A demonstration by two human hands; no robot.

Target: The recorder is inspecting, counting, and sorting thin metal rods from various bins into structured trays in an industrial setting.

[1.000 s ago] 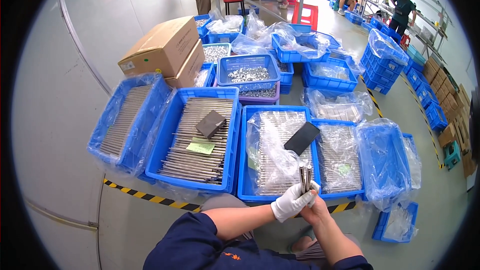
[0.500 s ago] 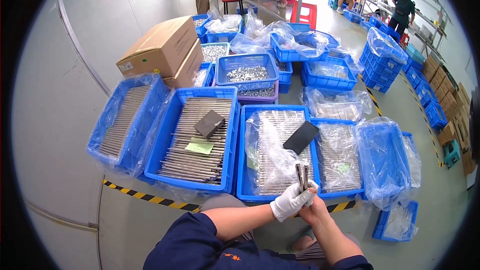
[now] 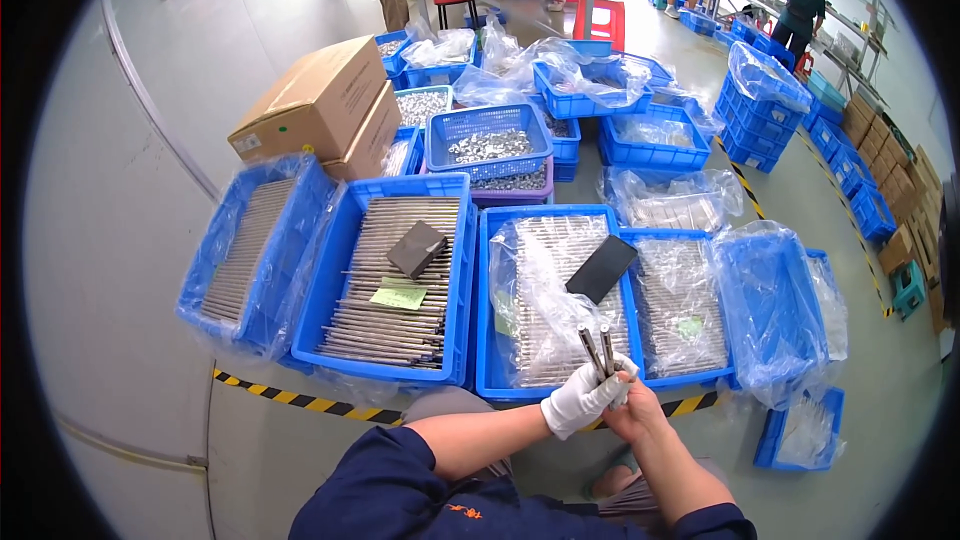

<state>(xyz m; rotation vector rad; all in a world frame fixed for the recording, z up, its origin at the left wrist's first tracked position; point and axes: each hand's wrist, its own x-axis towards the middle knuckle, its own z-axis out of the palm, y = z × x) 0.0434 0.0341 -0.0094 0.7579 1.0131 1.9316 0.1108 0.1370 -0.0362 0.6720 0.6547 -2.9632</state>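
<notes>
Over a blue crate (image 3: 487,300), gloved left hand (image 3: 580,402) and bare right hand (image 3: 632,410) grip stiff, likely slippery metal rods (image 3: 598,348) by their lower ends.

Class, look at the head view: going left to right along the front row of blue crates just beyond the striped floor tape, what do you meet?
Plastic-lined crate of rods → crate with a dark block and green slip → crate with a black pad → bagged-rods crate → plastic-draped crate.
</notes>
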